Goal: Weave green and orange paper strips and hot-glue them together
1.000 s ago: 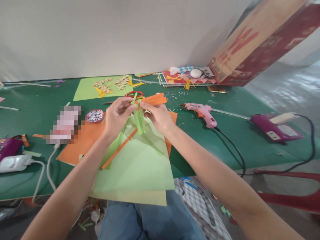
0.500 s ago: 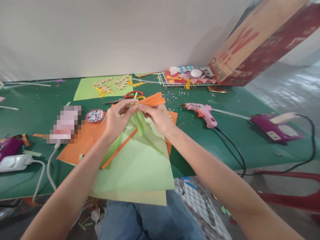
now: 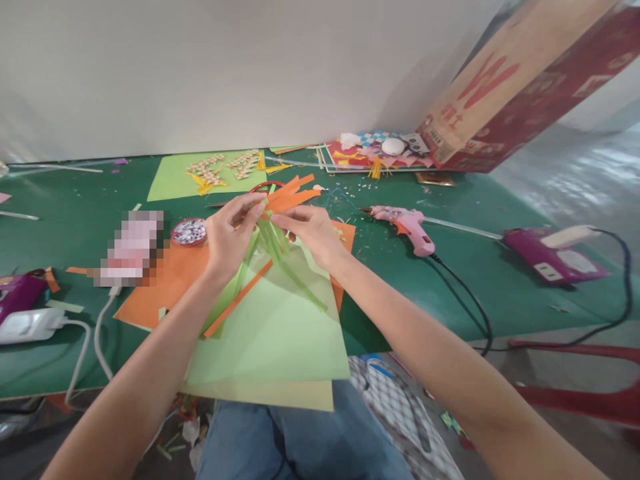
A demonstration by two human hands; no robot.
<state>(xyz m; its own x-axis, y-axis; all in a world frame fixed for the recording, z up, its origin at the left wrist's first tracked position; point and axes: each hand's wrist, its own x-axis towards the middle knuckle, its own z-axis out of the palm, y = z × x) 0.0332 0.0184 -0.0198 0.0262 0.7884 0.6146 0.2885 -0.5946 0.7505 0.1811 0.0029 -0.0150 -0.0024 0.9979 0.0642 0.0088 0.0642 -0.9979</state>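
Observation:
Between my hands is a small weave of paper strips, raised above the sheets. Its orange paper strips [image 3: 294, 196] fan out to the upper right, while green paper strips [image 3: 273, 241] hang down. My left hand [image 3: 231, 230] pinches its left side with thumb and finger. On the other side, my right hand [image 3: 315, 232] grips it near the crossing, fingertips partly hidden. Below lie light green paper sheets [image 3: 265, 340] over orange paper [image 3: 165, 283], with a loose orange strip [image 3: 237, 299] on top. Red-handled scissors [image 3: 267, 186] are mostly hidden behind my hands.
A pink glue gun [image 3: 407, 227] lies to the right, its cord running to a purple power strip [image 3: 550, 257]. To the left are a round tin [image 3: 189, 231] and a blurred-out phone [image 3: 133, 248]. Woven pieces [image 3: 207, 172] sit behind on green paper. A tall box [image 3: 500, 100] leans back right.
The orange strips have spread apart and turned upward. My left hand has shifted slightly left, and the weave has tilted between my fingers.

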